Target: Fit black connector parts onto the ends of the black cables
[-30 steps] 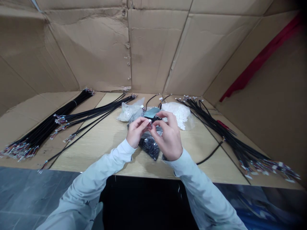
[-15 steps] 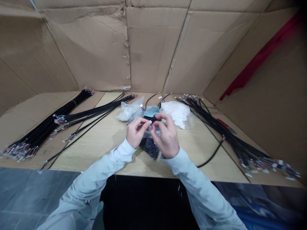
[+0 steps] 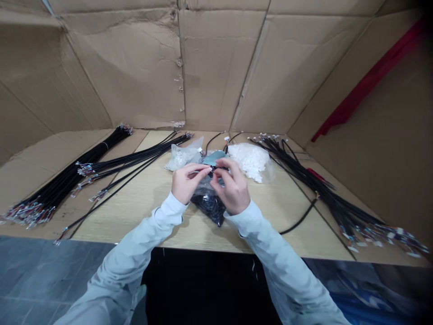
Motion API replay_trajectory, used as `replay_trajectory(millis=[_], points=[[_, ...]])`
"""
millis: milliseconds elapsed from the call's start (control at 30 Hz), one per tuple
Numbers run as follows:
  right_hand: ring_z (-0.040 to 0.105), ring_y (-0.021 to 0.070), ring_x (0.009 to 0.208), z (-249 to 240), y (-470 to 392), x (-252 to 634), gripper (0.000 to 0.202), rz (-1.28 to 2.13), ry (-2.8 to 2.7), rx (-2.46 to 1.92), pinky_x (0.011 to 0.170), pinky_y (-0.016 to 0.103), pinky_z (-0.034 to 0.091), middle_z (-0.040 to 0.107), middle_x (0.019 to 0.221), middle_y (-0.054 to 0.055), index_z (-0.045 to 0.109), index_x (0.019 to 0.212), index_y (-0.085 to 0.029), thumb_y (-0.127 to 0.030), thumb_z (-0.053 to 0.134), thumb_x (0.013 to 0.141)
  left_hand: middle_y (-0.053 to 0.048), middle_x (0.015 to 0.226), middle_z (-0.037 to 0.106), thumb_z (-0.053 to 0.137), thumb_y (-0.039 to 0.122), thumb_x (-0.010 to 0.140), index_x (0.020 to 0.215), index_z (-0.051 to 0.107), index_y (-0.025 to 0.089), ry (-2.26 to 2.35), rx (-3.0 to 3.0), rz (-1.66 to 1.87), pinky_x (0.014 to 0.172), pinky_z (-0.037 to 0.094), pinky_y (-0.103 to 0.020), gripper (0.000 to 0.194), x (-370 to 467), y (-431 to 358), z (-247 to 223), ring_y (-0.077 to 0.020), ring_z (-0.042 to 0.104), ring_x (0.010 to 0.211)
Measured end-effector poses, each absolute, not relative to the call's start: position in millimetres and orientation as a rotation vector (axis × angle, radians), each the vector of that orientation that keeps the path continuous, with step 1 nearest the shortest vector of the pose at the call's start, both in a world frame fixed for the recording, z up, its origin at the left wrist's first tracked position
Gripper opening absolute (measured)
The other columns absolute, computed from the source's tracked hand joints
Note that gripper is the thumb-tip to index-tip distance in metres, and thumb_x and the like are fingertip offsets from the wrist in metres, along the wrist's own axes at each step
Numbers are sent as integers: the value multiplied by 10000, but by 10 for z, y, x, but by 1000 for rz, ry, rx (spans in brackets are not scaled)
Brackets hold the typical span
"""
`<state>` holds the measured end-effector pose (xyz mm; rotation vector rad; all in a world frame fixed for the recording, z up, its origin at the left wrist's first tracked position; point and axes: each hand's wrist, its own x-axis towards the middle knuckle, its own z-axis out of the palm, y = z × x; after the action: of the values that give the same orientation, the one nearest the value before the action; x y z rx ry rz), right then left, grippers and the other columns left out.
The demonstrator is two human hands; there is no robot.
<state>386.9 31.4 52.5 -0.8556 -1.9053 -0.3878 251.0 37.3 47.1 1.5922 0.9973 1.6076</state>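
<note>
My left hand [image 3: 186, 183] pinches a small white connector [image 3: 210, 169] between thumb and forefinger. Close beside it, my right hand [image 3: 233, 185] has its thumb and fingers closed on thin dark wires at the connector; the exact grip is partly hidden by the fingers. Below both hands lies a clear plastic bag of small black parts [image 3: 210, 206]. Just beyond the fingertips is a pale blue-green piece [image 3: 215, 157]. A bag of white connectors [image 3: 252, 161] lies past my right hand, and another clear bag with small pale parts [image 3: 182, 155] past my left.
A thick bundle of black cables [image 3: 72, 174] and a looser cable group [image 3: 135, 155] lie on the left. More black cables with white connectors [image 3: 314, 189] spread across the right, near a red-handled tool [image 3: 320, 177]. Cardboard walls [image 3: 209, 67] enclose the table [image 3: 135, 216].
Both hands have shifted slightly left, and the left fingers now lie straighter around the white connector, covering more of it. More of the black-parts bag shows beneath them.
</note>
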Motion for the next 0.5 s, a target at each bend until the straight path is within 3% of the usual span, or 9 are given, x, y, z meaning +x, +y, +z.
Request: replay_trajectory(millis=[133,500], points=[[580,138,917,456,327,3850,108,-233,-1856,-854,759,291,531,531,1046,123,544,795,-141,-101,449,763,-61,789,661,639,289,697,783,717,177,1036,1671,1647,694,466,-248,161,2482,374,486,-148,596,757],[575,135,903,452,362,3830,72,-251,-1844,-741,768,293,534,445,1142,158,495,790,-128,-79,444,775,-54,778,653,598,281,742,818,718,183,1092,1835,1701,713,454,-251,172,2498,380,435,-135,592,725]])
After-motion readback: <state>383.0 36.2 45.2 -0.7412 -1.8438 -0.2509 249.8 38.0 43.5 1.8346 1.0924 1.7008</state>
